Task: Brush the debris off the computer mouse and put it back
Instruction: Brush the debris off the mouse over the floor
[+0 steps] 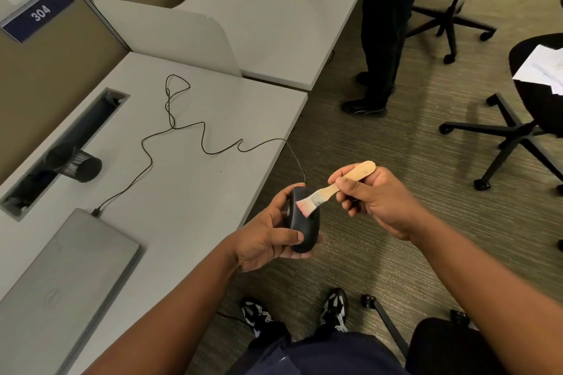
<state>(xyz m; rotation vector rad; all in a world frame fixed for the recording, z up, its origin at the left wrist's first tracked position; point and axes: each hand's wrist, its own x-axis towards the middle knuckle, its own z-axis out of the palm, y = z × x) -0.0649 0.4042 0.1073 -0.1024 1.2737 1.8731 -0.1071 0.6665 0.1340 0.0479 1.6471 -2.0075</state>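
Observation:
A black computer mouse (304,224) is held on its side in the air, just off the desk's front edge, above the carpet. My left hand (268,237) grips it from the left, thumb across its lower end. My right hand (374,201) pinches the wooden handle of a small brush (335,189). The brush's pink-tipped bristles touch the mouse's upper face. The mouse's thin black cable (201,137) runs from its top over the grey desk (189,192) in loops to a laptop.
A shut grey laptop (61,289) lies on the desk at the near left. A black mesh cup (76,163) lies by the cable slot. Another person (387,30) stands at the neighbouring desk. Office chairs (524,125) stand on the carpet to the right.

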